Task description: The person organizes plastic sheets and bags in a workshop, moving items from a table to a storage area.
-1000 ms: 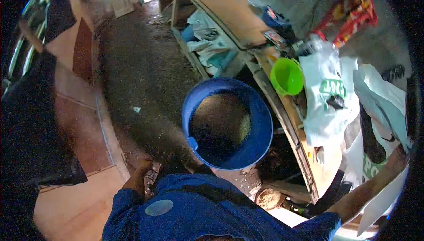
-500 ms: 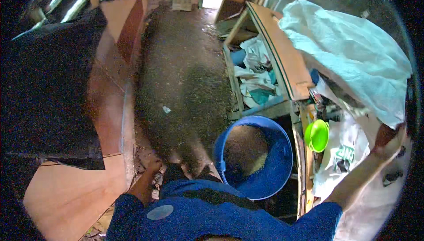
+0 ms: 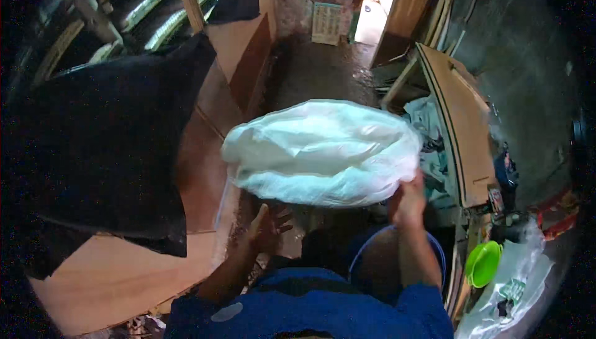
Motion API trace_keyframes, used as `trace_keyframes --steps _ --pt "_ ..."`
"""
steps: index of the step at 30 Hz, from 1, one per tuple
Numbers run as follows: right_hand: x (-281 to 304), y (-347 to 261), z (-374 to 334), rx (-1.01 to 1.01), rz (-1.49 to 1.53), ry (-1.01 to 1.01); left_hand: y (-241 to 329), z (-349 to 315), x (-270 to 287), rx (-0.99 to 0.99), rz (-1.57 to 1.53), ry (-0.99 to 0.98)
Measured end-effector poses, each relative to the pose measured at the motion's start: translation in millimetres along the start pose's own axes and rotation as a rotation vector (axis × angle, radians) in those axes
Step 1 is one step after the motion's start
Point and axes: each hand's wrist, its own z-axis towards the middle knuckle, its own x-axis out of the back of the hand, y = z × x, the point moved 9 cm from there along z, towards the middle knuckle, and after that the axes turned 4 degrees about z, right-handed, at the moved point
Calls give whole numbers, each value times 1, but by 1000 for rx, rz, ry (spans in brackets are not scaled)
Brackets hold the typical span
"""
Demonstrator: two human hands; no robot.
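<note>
A large, white, crinkled plastic sack hangs spread out in front of me, its mouth partly gaping along the near side. My right hand grips the sack's right edge with closed fingers. Just below the sack's lower left edge, my left hand is open, fingers apart and holding nothing. Beneath my right forearm stands a blue bucket, mostly hidden by the arm and shadow.
Right of the bucket, a bright green bowl sits beside another white plastic bag. A wooden cabinet with bags inside stands farther up on the right. Black sheeting covers part of the wooden panels at left.
My right hand has brought the sack from the far right to the middle, in front of my body. My left hand has risen from low beside me toward the sack, fingers spread.
</note>
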Motion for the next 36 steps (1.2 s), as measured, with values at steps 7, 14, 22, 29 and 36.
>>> trace_keyframes --steps 7,14,22,29,36 --pt "30 130 34 -178 -379 -419 10 108 59 65 -101 295" --pt "60 116 82 -811 -660 -419 67 212 58 77 287 375" --pt "-17 53 241 -219 -1043 -429 185 291 -18 -177 485 246" --pt "-225 156 285 -312 -825 -827 258 356 -59 -282 489 84" --pt "-206 190 420 -245 -1026 -568 296 398 -41 -227 476 67"
